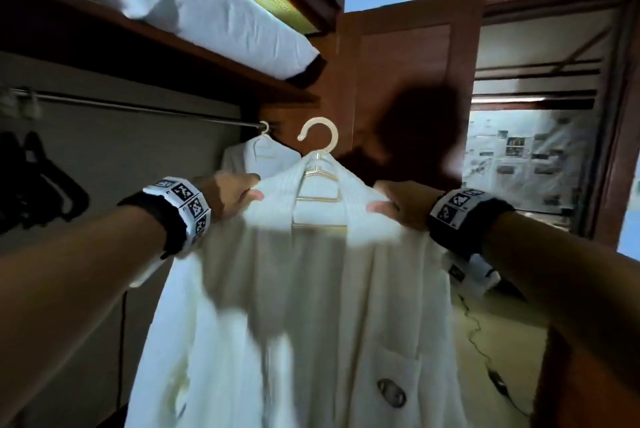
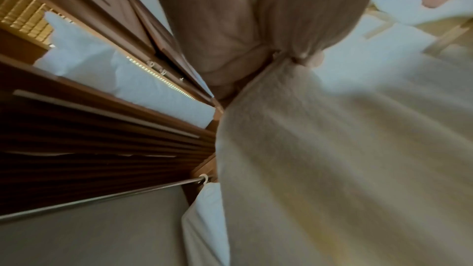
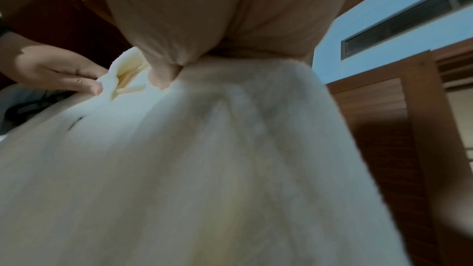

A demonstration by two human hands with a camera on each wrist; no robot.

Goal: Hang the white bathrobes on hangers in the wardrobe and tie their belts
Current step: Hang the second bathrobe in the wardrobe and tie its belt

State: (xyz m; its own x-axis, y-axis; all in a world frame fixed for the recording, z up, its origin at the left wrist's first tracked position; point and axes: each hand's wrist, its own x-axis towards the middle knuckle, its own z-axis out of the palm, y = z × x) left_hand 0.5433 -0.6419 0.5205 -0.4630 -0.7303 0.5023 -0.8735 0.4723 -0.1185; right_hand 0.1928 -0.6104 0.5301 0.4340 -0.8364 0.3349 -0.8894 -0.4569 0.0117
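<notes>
Left hand (image 1: pixel 230 193) and right hand (image 1: pixel 398 204) are gripping the shoulders of a white terry bathrobe (image 1: pixel 304 306), fingers (image 1: pixel 254 194) curled into the cloth | robe is draping over a cream plastic hanger (image 1: pixel 318 164) between the fingers | beyond them, a second white bathrobe (image 1: pixel 258 157) is hanging on the metal wardrobe rail (image 1: pixel 138 108).

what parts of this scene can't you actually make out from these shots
- Belt of the held bathrobe: not visible in any view; head view is motion-blurred and cut off below the pocket.
- Hanger shoulders: covered by the robe's fabric.
- Left hand and right hand fingertips: buried in cloth, wrist views blurred.
- Hung bathrobe on the rail: mostly hidden behind the held one.
- Dark items at left: too dim.
</notes>
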